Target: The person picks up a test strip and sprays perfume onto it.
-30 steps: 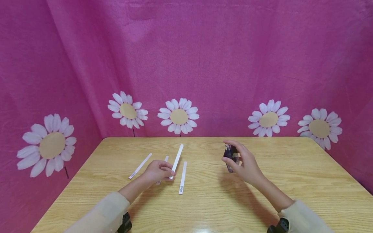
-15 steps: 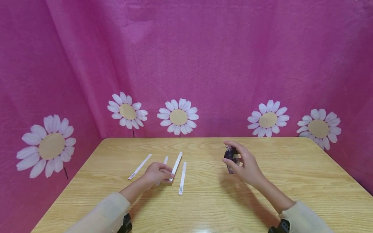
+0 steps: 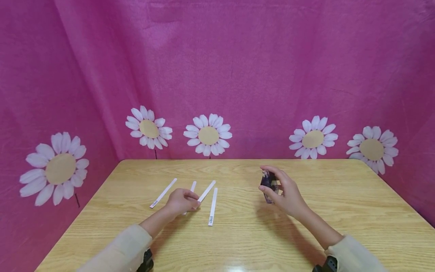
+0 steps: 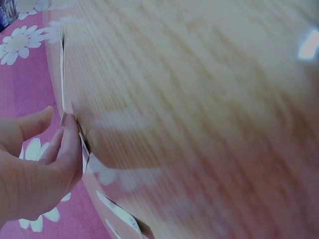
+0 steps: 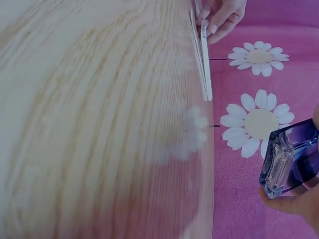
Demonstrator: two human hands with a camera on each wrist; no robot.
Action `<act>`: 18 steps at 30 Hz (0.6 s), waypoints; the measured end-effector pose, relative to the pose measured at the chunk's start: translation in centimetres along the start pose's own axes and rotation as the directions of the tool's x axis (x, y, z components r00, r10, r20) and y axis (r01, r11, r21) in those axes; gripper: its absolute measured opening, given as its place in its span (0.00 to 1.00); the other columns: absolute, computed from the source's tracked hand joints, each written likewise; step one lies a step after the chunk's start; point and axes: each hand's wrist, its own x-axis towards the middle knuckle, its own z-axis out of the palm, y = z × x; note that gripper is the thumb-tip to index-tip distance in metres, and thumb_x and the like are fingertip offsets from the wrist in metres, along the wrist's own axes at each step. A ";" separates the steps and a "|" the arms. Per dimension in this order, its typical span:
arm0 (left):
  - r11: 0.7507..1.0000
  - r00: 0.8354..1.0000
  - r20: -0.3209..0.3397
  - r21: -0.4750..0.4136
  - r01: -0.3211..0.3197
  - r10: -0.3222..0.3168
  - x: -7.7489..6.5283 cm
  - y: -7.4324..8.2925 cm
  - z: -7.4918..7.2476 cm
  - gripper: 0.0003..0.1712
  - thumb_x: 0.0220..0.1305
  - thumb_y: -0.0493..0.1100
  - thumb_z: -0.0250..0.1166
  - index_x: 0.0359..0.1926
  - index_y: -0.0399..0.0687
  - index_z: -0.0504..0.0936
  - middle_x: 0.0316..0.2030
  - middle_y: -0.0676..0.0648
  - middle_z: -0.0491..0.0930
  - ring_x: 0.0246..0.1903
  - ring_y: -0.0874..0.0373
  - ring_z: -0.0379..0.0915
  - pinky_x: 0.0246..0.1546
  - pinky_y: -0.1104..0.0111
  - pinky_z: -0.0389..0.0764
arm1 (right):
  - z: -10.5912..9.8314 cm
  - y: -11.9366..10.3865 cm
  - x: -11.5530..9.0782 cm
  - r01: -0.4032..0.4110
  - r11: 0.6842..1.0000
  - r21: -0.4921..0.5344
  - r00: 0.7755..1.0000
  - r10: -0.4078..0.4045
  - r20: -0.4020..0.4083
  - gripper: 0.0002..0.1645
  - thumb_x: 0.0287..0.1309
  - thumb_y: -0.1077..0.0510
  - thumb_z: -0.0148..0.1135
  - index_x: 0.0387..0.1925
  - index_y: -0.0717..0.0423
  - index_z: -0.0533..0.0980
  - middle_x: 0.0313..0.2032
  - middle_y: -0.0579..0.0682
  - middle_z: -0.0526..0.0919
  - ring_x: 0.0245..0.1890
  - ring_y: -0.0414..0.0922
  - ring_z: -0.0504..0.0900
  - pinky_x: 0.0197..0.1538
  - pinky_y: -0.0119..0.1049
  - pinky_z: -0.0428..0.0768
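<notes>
My right hand (image 3: 287, 194) grips a dark purple glass perfume bottle (image 3: 269, 185), raised over the right half of the table. In the right wrist view the bottle's (image 5: 291, 159) faceted clear base edge shows, tilted. On the left half, my left hand (image 3: 181, 202) is low over the table, fingertips at the near end of a slanting white perfume test strip (image 3: 207, 190). Thumb and fingers of that hand (image 4: 42, 164) stand apart in the left wrist view. A second strip (image 3: 193, 187) lies partly under it. A strip (image 3: 163, 192) lies to its left, another (image 3: 213, 207) to its right.
The wood-grain table (image 3: 244, 234) ends at its far edge against a pink cloth (image 3: 258, 75) printed with large white daisies. Dark wrist cameras (image 3: 146, 260) sit on both sleeves.
The strip at my left hand has come down from a raised position and turned, its far end now pointing more to the right. The right hand with the bottle has hardly moved.
</notes>
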 end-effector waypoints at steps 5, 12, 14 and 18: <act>0.989 0.994 -0.032 0.114 -0.097 0.101 -0.3 0.2 -0.1 0.09 0.50 0.33 0.70 0.35 0.33 0.83 0.29 0.43 0.83 0.27 0.61 0.78 0.30 0.71 0.82 | 0.0 0.0 0.0 -0.004 1.000 -0.006 1.000 0.004 0.010 0.32 0.55 0.62 0.67 0.62 0.49 0.70 0.59 0.52 0.76 0.48 0.35 0.74 0.38 0.31 0.83; 0.953 0.970 -0.038 0.196 -0.230 0.242 -0.7 0.2 0.6 0.09 0.49 0.32 0.71 0.34 0.34 0.83 0.28 0.44 0.83 0.31 0.59 0.76 0.33 0.71 0.79 | 0.0 -0.2 -0.1 -0.009 1.000 -0.002 1.000 0.009 0.019 0.32 0.55 0.62 0.67 0.62 0.48 0.70 0.59 0.53 0.76 0.49 0.35 0.73 0.39 0.31 0.84; 0.943 0.963 -0.026 0.210 -0.258 0.269 -0.8 0.2 0.9 0.10 0.48 0.32 0.71 0.33 0.35 0.83 0.27 0.45 0.83 0.30 0.59 0.77 0.32 0.72 0.79 | -0.1 -0.2 -0.1 -0.007 1.000 -0.003 1.000 0.007 0.019 0.32 0.55 0.62 0.67 0.62 0.49 0.70 0.58 0.53 0.76 0.49 0.34 0.73 0.39 0.31 0.84; 0.920 0.949 0.012 0.244 -0.308 0.314 -1.1 0.2 1.4 0.11 0.47 0.33 0.72 0.35 0.35 0.83 0.28 0.45 0.82 0.31 0.58 0.75 0.33 0.72 0.76 | -0.2 -0.2 -0.2 -0.004 1.000 0.000 1.000 0.004 0.016 0.32 0.54 0.63 0.68 0.61 0.53 0.70 0.58 0.54 0.76 0.50 0.30 0.72 0.38 0.31 0.84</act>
